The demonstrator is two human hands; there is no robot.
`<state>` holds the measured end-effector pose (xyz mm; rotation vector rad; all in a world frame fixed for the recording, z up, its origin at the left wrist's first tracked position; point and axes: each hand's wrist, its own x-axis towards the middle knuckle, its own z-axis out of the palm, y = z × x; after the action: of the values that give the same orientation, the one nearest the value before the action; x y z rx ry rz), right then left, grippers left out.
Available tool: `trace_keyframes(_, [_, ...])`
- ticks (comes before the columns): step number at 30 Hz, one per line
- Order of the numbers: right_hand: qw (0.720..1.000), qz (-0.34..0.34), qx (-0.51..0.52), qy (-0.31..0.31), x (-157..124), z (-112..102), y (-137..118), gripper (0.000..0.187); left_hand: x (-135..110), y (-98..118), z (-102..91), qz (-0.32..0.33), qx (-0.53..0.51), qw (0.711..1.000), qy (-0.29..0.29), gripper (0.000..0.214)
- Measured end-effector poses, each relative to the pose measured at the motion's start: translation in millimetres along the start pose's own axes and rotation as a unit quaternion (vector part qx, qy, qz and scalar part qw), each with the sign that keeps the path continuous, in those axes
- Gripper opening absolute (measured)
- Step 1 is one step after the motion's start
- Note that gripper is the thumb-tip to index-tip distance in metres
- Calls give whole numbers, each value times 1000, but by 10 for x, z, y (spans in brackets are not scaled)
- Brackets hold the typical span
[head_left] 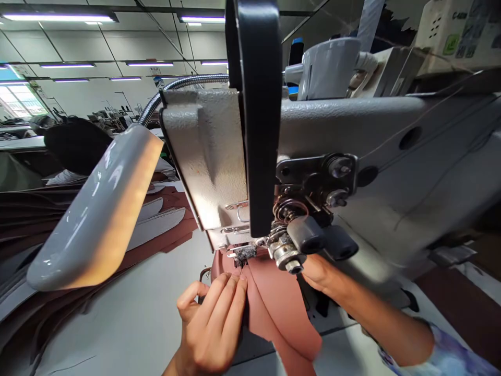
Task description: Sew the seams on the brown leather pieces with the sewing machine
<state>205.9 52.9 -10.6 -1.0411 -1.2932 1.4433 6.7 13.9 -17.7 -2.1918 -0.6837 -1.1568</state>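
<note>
Reddish-brown leather panel (279, 308) beneath a sewing machine's presser foot (242, 255)

The left hand's (209, 326) fingers (230, 295) lie together, clamped on the panel's edge; the right hand (319, 274) sits just beside the panel, its fingers hidden, their state impossible to tell.

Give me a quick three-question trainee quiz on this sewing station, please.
1. True or false: the left hand rests on the reddish-brown leather.
2. What stands left of the sewing machine head? A) a steam iron B) a gooseneck lamp C) a pair of shears
3. Fill in the blank: the metal ___ foot sits on the leather.

Key: 1 true; 2 B; 3 presser
</note>
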Motion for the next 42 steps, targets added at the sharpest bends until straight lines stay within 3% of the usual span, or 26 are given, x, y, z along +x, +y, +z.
trace_keyframes(4, [997, 14, -74, 9, -395, 151, -82, 44, 1, 9, 40, -5, -1, 1000, -5, 19])
trace_keyframes(6, [997, 16, -71, -21, -579, 228, -105, 53, 7, 20, 52, -22, 0, 1000, -1, 25])
trace_keyframes(9, [997, 33, -4, -67, -713, 272, -108, 42, 11, 20, 20, -35, -9, 999, -6, 28])
trace_keyframes(12, [995, 63, 33, -77, -698, 218, -97, 28, -16, -6, -75, -3, -30, 1000, 2, 22])
trace_keyframes(17, [991, 85, 51, -90, -626, 111, -98, 22, -62, -18, -220, 38, -32, 999, -15, 25])
trace_keyframes(24, [988, 85, 49, -117, -539, 64, -148, 18, 8, -7, -185, 34, -21, 999, -30, 22])
trace_keyframes(31, [994, 71, -67, -47, -432, -5, -148, 13, 53, -52, -126, 23, -15, 999, -45, 20])
trace_keyframes(38, [997, 35, -54, -40, -352, -11, -183, 12, 84, -115, -133, 15, -29, 997, -66, 20])
trace_keyframes(42, [998, 50, -41, -16, -305, 4, -165, 22, 70, -171, -141, 11, -35, 996, -87, 20])
